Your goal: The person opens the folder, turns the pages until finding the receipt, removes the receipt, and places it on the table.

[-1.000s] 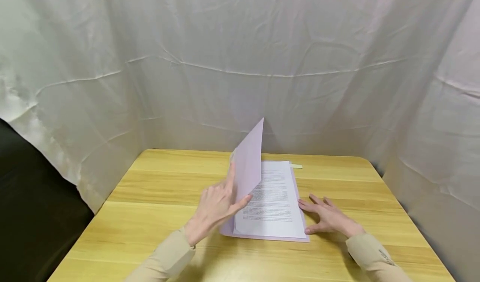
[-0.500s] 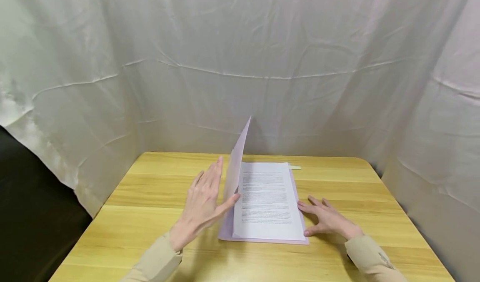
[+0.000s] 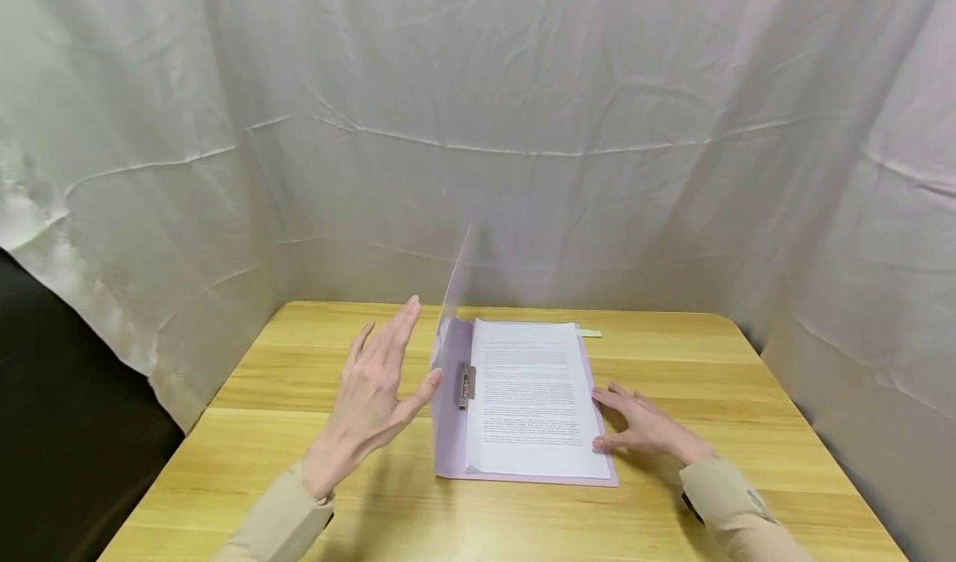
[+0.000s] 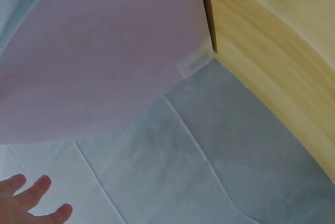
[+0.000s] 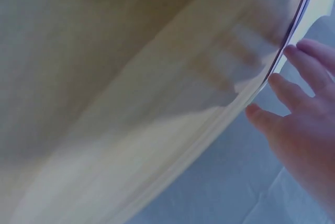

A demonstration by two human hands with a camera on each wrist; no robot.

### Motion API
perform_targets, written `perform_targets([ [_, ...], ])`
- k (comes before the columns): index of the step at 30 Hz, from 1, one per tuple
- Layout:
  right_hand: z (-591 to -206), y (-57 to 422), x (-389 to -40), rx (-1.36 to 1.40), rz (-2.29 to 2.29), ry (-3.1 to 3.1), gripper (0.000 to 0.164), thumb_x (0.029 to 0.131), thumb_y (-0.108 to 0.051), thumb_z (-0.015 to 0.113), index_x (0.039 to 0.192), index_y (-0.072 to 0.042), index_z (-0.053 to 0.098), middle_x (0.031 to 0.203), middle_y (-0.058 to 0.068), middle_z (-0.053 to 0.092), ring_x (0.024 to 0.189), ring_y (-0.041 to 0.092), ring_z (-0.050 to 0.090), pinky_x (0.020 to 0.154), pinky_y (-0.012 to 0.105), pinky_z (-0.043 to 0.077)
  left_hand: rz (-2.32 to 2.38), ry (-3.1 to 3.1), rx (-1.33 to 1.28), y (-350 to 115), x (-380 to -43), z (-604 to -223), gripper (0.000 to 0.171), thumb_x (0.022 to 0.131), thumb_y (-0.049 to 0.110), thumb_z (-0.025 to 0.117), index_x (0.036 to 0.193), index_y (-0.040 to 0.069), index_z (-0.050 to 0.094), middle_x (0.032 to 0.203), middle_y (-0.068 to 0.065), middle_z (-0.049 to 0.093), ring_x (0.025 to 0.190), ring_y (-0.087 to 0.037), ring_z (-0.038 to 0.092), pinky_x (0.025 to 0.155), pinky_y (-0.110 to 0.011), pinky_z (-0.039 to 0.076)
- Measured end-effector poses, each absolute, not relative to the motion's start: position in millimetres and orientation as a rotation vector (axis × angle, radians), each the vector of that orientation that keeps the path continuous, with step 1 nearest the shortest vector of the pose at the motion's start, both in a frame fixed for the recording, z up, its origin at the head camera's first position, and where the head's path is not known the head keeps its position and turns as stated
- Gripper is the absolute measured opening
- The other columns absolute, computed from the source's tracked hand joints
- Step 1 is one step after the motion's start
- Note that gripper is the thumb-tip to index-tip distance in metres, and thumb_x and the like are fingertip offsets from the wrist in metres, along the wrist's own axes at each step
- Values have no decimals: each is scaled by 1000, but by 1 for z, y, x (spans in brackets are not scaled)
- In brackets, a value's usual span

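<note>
A pale purple file folder (image 3: 451, 429) lies on the table with its front cover (image 3: 451, 296) standing nearly upright at the left. Inside is a stack of printed paper (image 3: 534, 396), and a metal clip (image 3: 466, 386) shows at its left edge. My left hand (image 3: 369, 392) is beside the cover's outer face, fingers straight and spread, thumb at or very near the cover. In the left wrist view the cover (image 4: 115, 51) fills the upper left, apart from the fingertips. My right hand (image 3: 646, 425) rests at the folder's right edge, fingers extended, thumb and fingertip on the edge and paper.
The wooden table (image 3: 314, 412) extends on both sides of the folder. A small pale green tab (image 3: 590, 333) sticks out at the folder's upper right. Grey cloth (image 3: 523, 130) hangs behind and at both sides, and something black (image 3: 67, 412) is at the far left.
The cover has swung leftward from leaning over the paper to nearly upright, uncovering the metal clip. My left hand has moved left with it; my right hand has shifted slightly at the edge.
</note>
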State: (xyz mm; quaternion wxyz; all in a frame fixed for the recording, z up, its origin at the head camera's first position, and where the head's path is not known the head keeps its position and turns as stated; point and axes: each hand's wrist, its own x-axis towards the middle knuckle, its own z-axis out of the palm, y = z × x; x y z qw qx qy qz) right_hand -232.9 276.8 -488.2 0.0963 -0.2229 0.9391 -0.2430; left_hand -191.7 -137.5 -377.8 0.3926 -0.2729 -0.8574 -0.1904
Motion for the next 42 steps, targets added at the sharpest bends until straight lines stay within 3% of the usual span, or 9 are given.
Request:
perform_targets([
  [13,-493,272,-242,-589,-758,2785,82,93,-44,69,150,8,39,155,36,35,146,56,27,118,73,19,-461,-2050,-964,-166,-198,-372,56,106,35,38,148,0,46,148,-17,55,139,-32,50,130,-42,20],
  [17,-496,272,-244,-604,-726,2791,81,94,-43,68,149,8,40,154,35,37,146,56,27,117,74,20,-509,-2021,-1044,-172,-201,-375,52,106,31,40,143,-4,51,141,-22,59,140,-32,50,130,-42,20],
  [22,-497,272,-245,-579,-721,2782,79,95,-43,67,150,7,40,156,34,36,147,56,25,118,74,16,-534,-1972,-1053,-181,-204,-374,50,105,31,43,135,-6,57,129,-19,66,131,-34,57,129,-42,23],
  [28,-494,271,-244,-545,-692,2791,75,96,-43,65,150,4,42,156,32,37,147,56,24,117,76,13,-474,-2028,-959,-195,-202,-364,45,102,32,47,126,0,66,120,-14,71,112,-31,65,128,-43,25],
  [32,-492,271,-244,-546,-641,2811,74,96,-44,64,149,3,44,155,29,41,147,56,25,117,77,12,-299,-2179,-812,-203,-197,-356,38,94,28,56,122,5,70,112,-11,75,104,-31,70,125,-49,28],
  [35,-490,272,-243,-550,-603,2833,74,96,-45,64,148,3,45,154,27,43,147,55,27,116,77,13,-132,-2325,-688,-203,-195,-352,39,89,27,64,122,8,70,108,-10,76,100,-32,72,120,-54,32],
  [42,-488,269,-241,-548,-563,2834,76,95,-48,64,149,1,45,155,25,43,147,54,28,116,78,14,20,-2607,-492,-200,-196,-364,47,89,29,71,131,9,64,111,-12,76,94,-34,74,116,-58,38],
])
